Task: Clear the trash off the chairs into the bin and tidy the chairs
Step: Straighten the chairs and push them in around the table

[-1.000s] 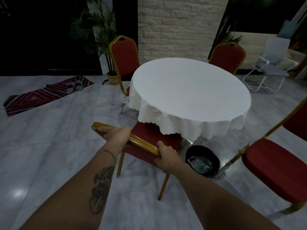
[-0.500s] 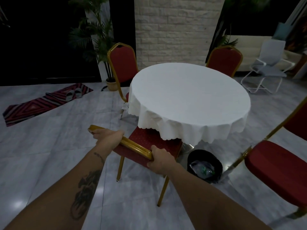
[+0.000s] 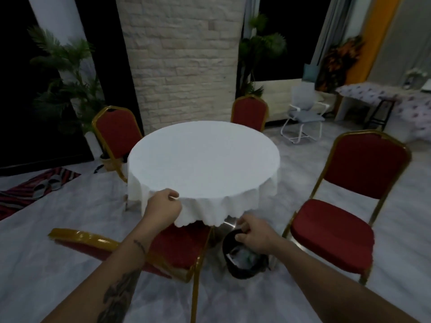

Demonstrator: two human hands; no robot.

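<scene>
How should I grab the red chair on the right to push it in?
Probably take the red chair on the right by the gold top rail of its backrest, one hand toward each corner, coming from behind. The back stands upright facing the table, so pushing there should slide the seat under.

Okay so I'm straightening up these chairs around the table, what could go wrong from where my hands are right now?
Your left hand is pinching the hanging edge of the white tablecloth; a tug might drag the cloth askew on the round table.

The black bin stands on the floor between the near chair and the right chair, holding trash. Your right hand is at its rim, so a careless pull or sliding either chair in could tip it.
</scene>
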